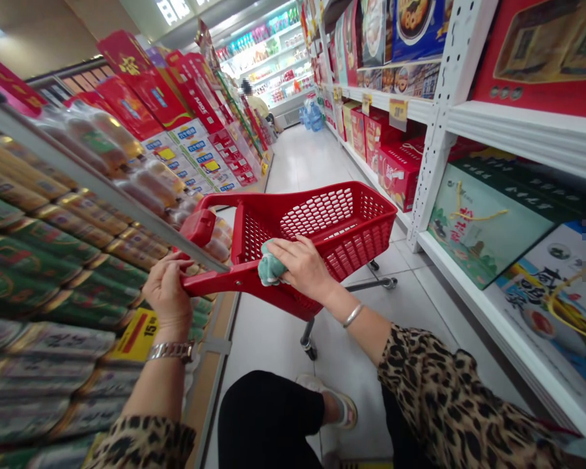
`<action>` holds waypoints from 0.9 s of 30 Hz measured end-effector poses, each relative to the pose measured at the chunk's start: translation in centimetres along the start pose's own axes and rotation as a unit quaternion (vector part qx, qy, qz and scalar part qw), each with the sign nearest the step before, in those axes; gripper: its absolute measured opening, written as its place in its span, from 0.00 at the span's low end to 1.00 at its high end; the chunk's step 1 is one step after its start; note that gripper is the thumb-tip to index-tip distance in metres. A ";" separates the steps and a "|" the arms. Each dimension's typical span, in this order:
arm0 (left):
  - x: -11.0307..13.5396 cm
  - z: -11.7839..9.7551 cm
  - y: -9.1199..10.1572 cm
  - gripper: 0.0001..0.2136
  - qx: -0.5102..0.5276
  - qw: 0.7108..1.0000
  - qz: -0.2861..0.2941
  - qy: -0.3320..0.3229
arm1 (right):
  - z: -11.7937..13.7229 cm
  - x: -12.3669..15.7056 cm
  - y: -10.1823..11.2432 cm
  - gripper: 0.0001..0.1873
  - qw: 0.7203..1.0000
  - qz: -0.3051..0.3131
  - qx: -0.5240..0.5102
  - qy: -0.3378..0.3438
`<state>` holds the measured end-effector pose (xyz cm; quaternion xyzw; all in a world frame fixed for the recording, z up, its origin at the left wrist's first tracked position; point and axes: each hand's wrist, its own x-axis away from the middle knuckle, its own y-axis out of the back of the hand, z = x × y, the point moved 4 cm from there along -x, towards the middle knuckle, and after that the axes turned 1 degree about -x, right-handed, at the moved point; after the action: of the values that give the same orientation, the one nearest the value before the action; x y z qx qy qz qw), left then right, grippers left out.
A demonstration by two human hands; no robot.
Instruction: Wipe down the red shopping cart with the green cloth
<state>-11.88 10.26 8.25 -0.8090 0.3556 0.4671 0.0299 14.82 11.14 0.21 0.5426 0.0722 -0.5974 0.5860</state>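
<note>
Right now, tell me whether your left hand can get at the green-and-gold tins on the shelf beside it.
Probably yes. The left hand grips the red shopping trolley's handle right beside the green-and-gold tins, and nothing appears to stand between them, though it would have to let go first.

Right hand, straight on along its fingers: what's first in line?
The green cloth under the right hand, which is already touching it. Just beyond, probably the cart's red handle, though depth is hard to judge here.
</note>
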 end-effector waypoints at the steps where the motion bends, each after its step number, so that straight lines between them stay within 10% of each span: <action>1: 0.0 -0.1 0.0 0.11 0.007 1.000 -0.001 0.006 | 0.7 0.1 -0.3 0.22 1.000 -0.014 0.007 0.014; 7: 0.4 -0.3 0.2 0.11 -0.003 1.000 0.002 0.021 | 4.4 1.8 -2.7 0.22 0.988 -0.056 0.041 0.134; 16: 0.6 0.1 0.1 0.11 0.018 1.000 0.012 0.003 | 2.6 7.4 -6.3 0.18 0.966 -0.099 0.083 0.225; 27: 0.6 0.4 0.2 0.11 0.018 1.000 0.013 -0.003 | -0.8 14.0 -9.2 0.17 0.969 0.045 0.056 0.235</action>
<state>-12.16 9.92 7.63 -0.8022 0.3748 0.4631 0.0393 11.91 5.80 -15.43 0.7028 0.1498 -0.4289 0.5475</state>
